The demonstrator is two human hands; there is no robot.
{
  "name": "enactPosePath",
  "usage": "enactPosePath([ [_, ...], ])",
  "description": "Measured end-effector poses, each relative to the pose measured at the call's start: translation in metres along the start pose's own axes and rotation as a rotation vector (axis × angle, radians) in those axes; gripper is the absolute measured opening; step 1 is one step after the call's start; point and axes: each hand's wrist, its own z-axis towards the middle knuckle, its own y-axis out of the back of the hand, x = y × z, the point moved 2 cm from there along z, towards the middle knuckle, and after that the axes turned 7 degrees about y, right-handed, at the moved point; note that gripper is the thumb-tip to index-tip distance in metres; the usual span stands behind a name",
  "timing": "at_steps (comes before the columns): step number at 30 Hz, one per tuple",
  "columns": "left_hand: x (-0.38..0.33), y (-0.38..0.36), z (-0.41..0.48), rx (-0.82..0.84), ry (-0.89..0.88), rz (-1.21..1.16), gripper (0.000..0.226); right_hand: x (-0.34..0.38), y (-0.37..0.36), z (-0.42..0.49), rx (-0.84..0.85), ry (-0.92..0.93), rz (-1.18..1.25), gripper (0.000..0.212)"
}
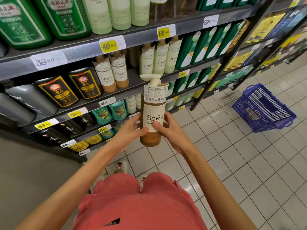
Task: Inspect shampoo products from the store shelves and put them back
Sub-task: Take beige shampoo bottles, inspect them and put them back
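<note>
We are in the inspection step: we hold a tall amber-brown plastic pump bottle with a cream "Spes" label (153,113) upright in front of the shelves, label turned toward us. Our left hand (131,130) wraps the lower left side, thumb pressed across the label's bottom edge; our right hand (167,128) closes on the lower right side, thumb also on the label. So both grips are clamped on the bottle, which hangs in the air over the pale tiled floor (232,163), clear of any shelf.

The bottle is a smooth, slightly glossy cylinder with a rounded base, a pale cream pump head (150,77) and a paper hang-tag printed with text around its neck (155,93).

We judge that returning it comes next. Two matching brown Spes bottles (111,75) stand on the dark grey metal shelf (132,87) above and to the left, so the move calls for lifting the bottle up and forward, keeping it upright, and setting its base beside them without knocking them. A blue plastic mesh shopping basket (264,108) sits on the floor, well apart to the right.
</note>
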Motion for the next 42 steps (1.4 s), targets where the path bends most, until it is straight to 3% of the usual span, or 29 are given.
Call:
enactPosePath([
  [2, -0.001, -0.002, 0.004, 0.026, -0.058, 0.038, 0.053, -0.001, 0.004, -0.004, -0.024, 0.064, 0.008, 0.053],
  [6, -0.001, -0.005, 0.004, -0.064, -0.187, 0.141, 0.059, -0.001, 0.008, -0.018, -0.004, 0.196, 0.035, 0.084],
  [11, -0.011, -0.004, -0.003, -0.049, -0.319, 0.178, 0.064, -0.004, 0.009, -0.022, 0.045, 0.275, -0.039, 0.064],
  [17, -0.016, -0.002, -0.015, 0.103, -0.016, -0.009, 0.055, 0.010, 0.010, -0.015, -0.115, 0.161, -0.161, 0.042],
  [20, -0.023, -0.009, -0.019, 0.096, 0.154, -0.119, 0.046, 0.020, 0.010, -0.006, -0.171, -0.038, -0.211, 0.064],
  [23, -0.035, -0.012, -0.019, 0.075, 0.392, -0.140, 0.066, 0.031, 0.009, 0.001, -0.147, -0.270, -0.174, 0.070],
  [27, -0.039, -0.011, -0.020, 0.051, 0.508, -0.150, 0.084, 0.030, 0.004, 0.004, -0.141, -0.306, -0.185, 0.070],
  [30, -0.039, -0.010, -0.020, 0.060, 0.477, -0.199, 0.071, 0.032, 0.003, 0.009, -0.169, -0.287, -0.264, 0.072],
  [33, -0.033, -0.007, -0.020, 0.056, 0.335, -0.190, 0.043, 0.020, -0.005, 0.010, -0.145, -0.189, -0.255, 0.057],
  [37, -0.022, 0.003, -0.009, -0.090, 0.208, -0.047, 0.040, 0.001, -0.021, 0.022, -0.118, -0.104, -0.114, 0.043],
  [42, -0.021, 0.034, 0.017, -0.183, 0.151, -0.016, 0.038, -0.005, -0.039, 0.064, -0.147, -0.089, -0.157, 0.052],
])
